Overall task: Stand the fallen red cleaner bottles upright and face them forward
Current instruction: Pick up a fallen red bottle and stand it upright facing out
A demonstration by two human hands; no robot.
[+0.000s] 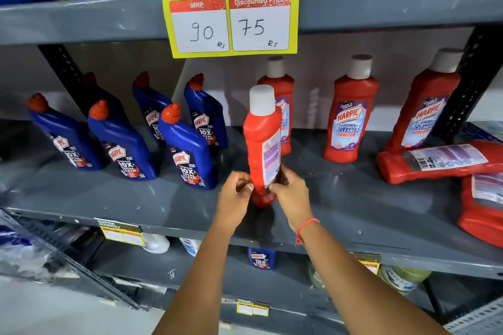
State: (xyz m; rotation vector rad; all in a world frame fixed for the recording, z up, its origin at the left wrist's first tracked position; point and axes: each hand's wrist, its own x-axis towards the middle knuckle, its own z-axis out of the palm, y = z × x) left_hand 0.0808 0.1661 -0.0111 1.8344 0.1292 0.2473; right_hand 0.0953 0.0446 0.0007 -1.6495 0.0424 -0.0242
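6 red cleaner bottles (263,144): 4 upright, 2 fallen. 6 blue bottles (187,149). 1 price sign (231,24).

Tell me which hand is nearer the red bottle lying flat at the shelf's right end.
Right. The right hand grips the upright red bottle on the side facing the fallen bottle; the left hand is on the far side.

grey shelf (340,198) carries upright blue bottles (187,149) left, upright red bottles (349,119), two red bottles lying down (438,159) right
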